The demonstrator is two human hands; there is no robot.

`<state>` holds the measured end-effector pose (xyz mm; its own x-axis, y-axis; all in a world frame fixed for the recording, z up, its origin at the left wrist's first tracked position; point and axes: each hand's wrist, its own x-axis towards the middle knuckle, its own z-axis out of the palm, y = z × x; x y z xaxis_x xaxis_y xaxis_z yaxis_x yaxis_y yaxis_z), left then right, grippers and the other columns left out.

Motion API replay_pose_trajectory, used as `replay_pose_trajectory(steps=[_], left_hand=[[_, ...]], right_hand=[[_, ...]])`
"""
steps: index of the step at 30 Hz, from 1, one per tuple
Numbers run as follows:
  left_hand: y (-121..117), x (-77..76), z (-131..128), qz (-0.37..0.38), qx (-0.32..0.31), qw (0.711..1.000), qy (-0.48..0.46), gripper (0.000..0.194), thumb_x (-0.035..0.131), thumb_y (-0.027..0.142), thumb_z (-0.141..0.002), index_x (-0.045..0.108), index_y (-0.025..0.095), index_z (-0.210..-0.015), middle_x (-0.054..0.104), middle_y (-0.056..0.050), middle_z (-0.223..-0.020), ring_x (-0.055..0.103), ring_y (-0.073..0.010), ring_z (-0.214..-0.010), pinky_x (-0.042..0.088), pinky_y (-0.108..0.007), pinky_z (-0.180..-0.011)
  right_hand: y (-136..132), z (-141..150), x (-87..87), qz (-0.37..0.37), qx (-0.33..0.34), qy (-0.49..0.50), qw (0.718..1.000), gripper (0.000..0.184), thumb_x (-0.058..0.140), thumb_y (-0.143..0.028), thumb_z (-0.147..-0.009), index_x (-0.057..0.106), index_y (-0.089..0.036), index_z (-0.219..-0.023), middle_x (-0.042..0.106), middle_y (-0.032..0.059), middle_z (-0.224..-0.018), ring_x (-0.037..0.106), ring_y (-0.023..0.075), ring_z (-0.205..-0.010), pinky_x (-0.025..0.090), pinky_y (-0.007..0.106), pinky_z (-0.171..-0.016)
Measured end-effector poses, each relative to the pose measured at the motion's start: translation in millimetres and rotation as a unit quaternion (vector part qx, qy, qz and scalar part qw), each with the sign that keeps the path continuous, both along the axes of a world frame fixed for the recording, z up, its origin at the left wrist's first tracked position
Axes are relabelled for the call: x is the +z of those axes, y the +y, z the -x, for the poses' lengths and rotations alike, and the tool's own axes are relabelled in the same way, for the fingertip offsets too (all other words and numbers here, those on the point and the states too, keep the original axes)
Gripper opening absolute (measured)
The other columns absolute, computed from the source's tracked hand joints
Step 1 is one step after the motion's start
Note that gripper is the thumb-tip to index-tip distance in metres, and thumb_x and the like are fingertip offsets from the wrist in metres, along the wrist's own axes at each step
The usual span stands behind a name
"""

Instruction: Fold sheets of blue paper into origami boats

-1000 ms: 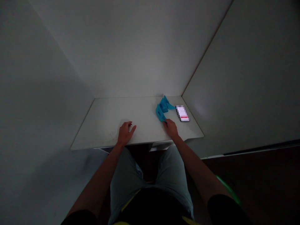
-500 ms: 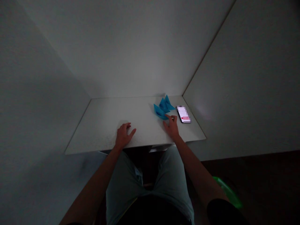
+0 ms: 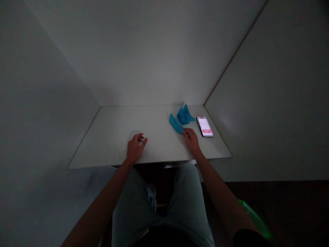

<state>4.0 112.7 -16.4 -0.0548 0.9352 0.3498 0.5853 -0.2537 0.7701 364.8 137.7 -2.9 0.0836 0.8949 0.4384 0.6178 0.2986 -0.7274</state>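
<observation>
A blue folded paper boat [image 3: 175, 124] lies tilted on the white table [image 3: 108, 130], right of the middle. My right hand [image 3: 191, 139] pinches its near right end between thumb and fingers. Just behind it stand more blue folded paper pieces with pointed tips [image 3: 184, 116], close together; I cannot tell how many there are. My left hand [image 3: 135, 148] rests on the table near the front edge, well left of the boat. Its fingers are curved, the thumb is apart from them, and nothing is in it.
A phone [image 3: 205, 126] with a lit screen lies on the table's right side, near my right hand. Walls close in the table at the back, left and right. Something green [image 3: 254, 219] shows low on the right, beside my arm.
My right hand has closed on the near end of the paper boat, which has turned slightly and stands apart from the other blue pieces. My left thumb has drawn a little nearer its fingers.
</observation>
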Motion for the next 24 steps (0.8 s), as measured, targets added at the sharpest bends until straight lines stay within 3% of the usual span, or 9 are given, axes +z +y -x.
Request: replay_pose_trajectory(steps=[4,9,14,16,19,22,24], left_hand=[[26,2.8,-24,-0.003,-0.046,0.999,-0.022,0.042,0.064,0.047,-0.1,0.06,0.022,-0.133,0.073,-0.008,-0.115,0.071,-0.0214,-0.093,0.058,-0.041,-0.088],[73,10.4,-72,-0.022,-0.149,0.988,0.039,0.056,0.073,0.051,-0.094,0.057,0.022,-0.139,0.069,-0.01,-0.125,0.069,-0.0196,-0.087,0.057,-0.042,-0.087],[112,12.3,-112,-0.017,-0.241,0.97,0.002,0.084,0.077,0.056,-0.09,0.041,0.021,-0.158,0.068,-0.015,-0.137,0.071,-0.0201,-0.086,0.059,-0.043,-0.087],[123,10.0,-121,0.008,-0.248,0.968,-0.037,0.093,0.08,0.058,-0.087,0.037,0.02,-0.161,0.068,-0.018,-0.139,0.073,-0.0231,-0.09,0.06,-0.044,-0.088],[136,3.5,-126,0.05,-0.266,0.957,-0.1,0.095,0.082,0.057,-0.086,0.036,0.02,-0.161,0.074,-0.014,-0.126,0.075,-0.0281,-0.099,0.061,-0.048,-0.092],[143,-2.1,-126,0.076,-0.288,0.936,-0.189,0.096,0.079,0.051,-0.09,0.029,0.019,-0.166,0.077,-0.01,-0.118,0.076,-0.0268,-0.101,0.062,-0.048,-0.094],[147,-2.2,-120,0.08,-0.291,0.927,-0.224,0.084,0.075,0.05,-0.093,0.037,0.017,-0.161,0.076,-0.011,-0.115,0.075,-0.0247,-0.097,0.062,-0.044,-0.091]], right_hand=[[-3,1,3.8,-0.001,0.028,0.001,1.0,0.047,0.054,-0.059,-0.104,0.077,-0.021,-0.121,0.069,0.0155,-0.129,0.069,0.0289,-0.115,0.063,0.045,-0.091],[-7,1,2.7,0.029,0.05,-0.018,0.998,0.051,0.057,-0.06,-0.104,0.073,-0.023,-0.135,0.063,0.016,-0.14,0.072,0.0275,-0.108,0.065,0.041,-0.076],[-11,3,4.9,0.018,0.088,-0.062,0.994,0.051,0.061,-0.053,-0.104,0.064,-0.03,-0.15,0.058,0.0142,-0.148,0.072,0.0265,-0.109,0.065,0.045,-0.088],[-14,3,7.5,0.014,0.11,-0.089,0.99,0.054,0.063,-0.05,-0.103,0.06,-0.032,-0.154,0.057,0.0141,-0.15,0.071,0.0289,-0.116,0.065,0.048,-0.092],[-20,4,10.9,0.012,0.134,-0.117,0.984,0.06,0.068,-0.047,-0.1,0.057,-0.035,-0.158,0.057,0.0146,-0.152,0.064,0.0343,-0.13,0.065,0.052,-0.093],[-23,7,12.5,0.007,0.142,-0.112,0.983,0.062,0.069,-0.047,-0.099,0.056,-0.036,-0.159,0.056,0.0147,-0.152,0.063,0.0353,-0.131,0.065,0.053,-0.093],[-20,11,14.2,-0.003,0.137,-0.1,0.986,0.058,0.068,-0.048,-0.1,0.059,-0.036,-0.156,0.059,0.0146,-0.149,0.064,0.0345,-0.127,0.063,0.054,-0.095]])
